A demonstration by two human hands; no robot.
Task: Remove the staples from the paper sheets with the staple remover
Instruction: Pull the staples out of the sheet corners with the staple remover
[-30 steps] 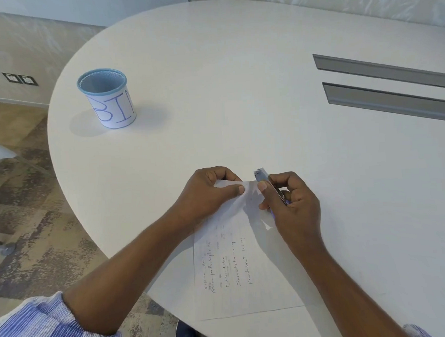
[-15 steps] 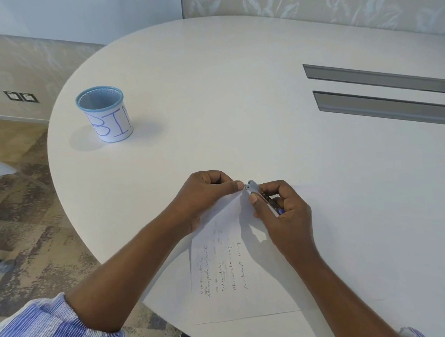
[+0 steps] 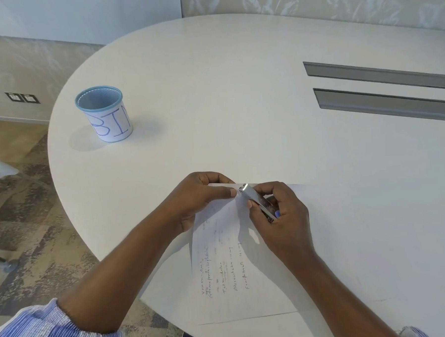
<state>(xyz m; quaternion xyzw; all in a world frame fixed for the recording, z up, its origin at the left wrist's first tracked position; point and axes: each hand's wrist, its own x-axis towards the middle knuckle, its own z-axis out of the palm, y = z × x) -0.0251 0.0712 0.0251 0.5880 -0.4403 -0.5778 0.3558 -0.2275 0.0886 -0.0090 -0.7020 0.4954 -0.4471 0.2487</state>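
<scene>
Bright, soft daylight washes over my white table (image 3: pixel 238 103) and nearly bleaches out its grain. It comes from my right: the bin cup (image 3: pixel 105 115) throws a faint round shadow to its left, and my right hand (image 3: pixel 286 221) darkens the paper sheets (image 3: pixel 221 271) beneath it. A hard glint sits on the tip of the metal staple remover (image 3: pixel 253 196). The wide lens bows the table edge and the grey slots (image 3: pixel 379 75). The handwriting is soft, too smeared to read.

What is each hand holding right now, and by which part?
The left hand pinches the paper sheets at their far edge. The right hand grips the staple remover around its rear half, its metal tip free beside that pinch.
</scene>
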